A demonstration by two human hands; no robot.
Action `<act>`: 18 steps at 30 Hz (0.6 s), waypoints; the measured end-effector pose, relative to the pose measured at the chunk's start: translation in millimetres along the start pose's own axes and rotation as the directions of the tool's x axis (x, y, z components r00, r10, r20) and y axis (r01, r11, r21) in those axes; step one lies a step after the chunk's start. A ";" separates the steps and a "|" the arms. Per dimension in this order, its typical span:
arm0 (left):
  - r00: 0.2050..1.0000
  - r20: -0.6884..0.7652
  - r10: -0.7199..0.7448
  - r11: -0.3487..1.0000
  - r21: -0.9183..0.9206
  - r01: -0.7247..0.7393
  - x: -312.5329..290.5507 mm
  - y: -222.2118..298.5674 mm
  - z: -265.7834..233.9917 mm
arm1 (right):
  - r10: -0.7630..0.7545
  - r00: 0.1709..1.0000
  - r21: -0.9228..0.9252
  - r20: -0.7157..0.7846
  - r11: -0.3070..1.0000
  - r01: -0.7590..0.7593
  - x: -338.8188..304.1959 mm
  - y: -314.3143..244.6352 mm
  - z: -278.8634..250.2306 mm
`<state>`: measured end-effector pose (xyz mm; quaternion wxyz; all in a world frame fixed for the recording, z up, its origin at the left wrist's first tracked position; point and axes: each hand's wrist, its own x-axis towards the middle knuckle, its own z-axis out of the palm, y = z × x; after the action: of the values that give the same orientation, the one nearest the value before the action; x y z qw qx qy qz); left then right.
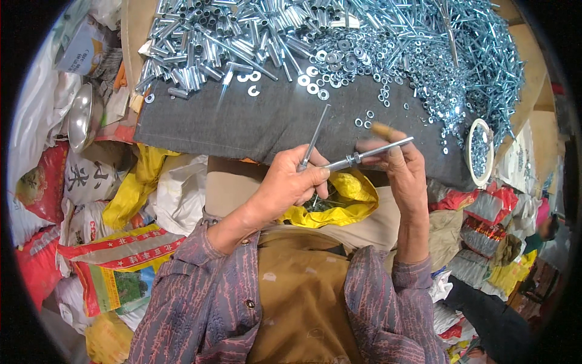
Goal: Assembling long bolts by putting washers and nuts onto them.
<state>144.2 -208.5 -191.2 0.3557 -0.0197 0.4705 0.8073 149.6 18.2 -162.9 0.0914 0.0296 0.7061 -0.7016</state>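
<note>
Head view, left hand (290, 182) gripping upright bolt (313, 138), right hand (397, 165) pinching long bolt (370, 153), perhaps sleeved, both above bench (242, 124) near edge, bare grey cloth before sleeves (206, 45), washers (330, 67).

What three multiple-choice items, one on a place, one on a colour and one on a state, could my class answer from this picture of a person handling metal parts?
1. Where does the heap of metal sleeves lie?
A. on the grey cloth's upper left
B. in the yellow bag
C. in the white tub

2. What colour is the bag under the hands?
A. blue
B. yellow
C. black

3. What is the right hand doing?
A. lying flat on the cloth
B. hanging empty
C. gripping a long bolt

Answers: 1 A, the sleeves sit on the grey cloth at upper left. 2 B, its folds are bright yellow. 3 C, its fingers pinch the long bolt, while the left hand holds another bolt.
</note>
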 end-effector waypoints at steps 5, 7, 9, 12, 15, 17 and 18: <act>0.999 -0.022 -0.042 0.999 -0.020 0.042 -1.3 3.1 -1.0 | 0.234 0.940 -0.002 0.249 0.971 -0.241 0.2 -7.8 -18.1; 0.999 0.004 -0.044 0.999 -0.010 0.044 -0.4 1.1 1.1 | 0.012 0.998 0.030 -0.059 0.999 -0.011 -2.3 2.1 4.8; 0.999 0.029 -0.045 0.999 -0.003 0.045 -1.9 -1.9 3.5 | -0.045 0.990 0.102 -0.132 0.993 0.058 -2.9 -9.1 9.0; 0.999 -0.011 -0.053 0.996 -0.072 0.052 -3.1 -0.2 -3.4 | 0.244 0.965 0.191 0.095 0.947 -0.258 -4.1 -5.6 -11.8; 0.986 0.069 -0.154 0.962 -0.217 0.165 -1.3 3.0 -0.2 | 0.055 0.998 -0.017 -0.027 0.998 -0.056 -7.2 -7.6 15.4; 0.987 0.075 -0.142 0.969 -0.192 0.154 -3.8 2.0 3.2 | 0.125 0.991 0.087 0.045 0.988 -0.128 -8.2 -6.3 17.4; 0.990 0.055 -0.130 0.970 -0.198 0.138 -5.8 2.1 1.1 | 0.158 0.987 0.025 -0.009 0.987 -0.158 -8.3 -5.3 14.1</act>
<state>147.6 -211.5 -186.9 0.4152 -0.0705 0.3765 0.8251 158.1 4.7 -156.3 0.1424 0.0902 0.6934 -0.7005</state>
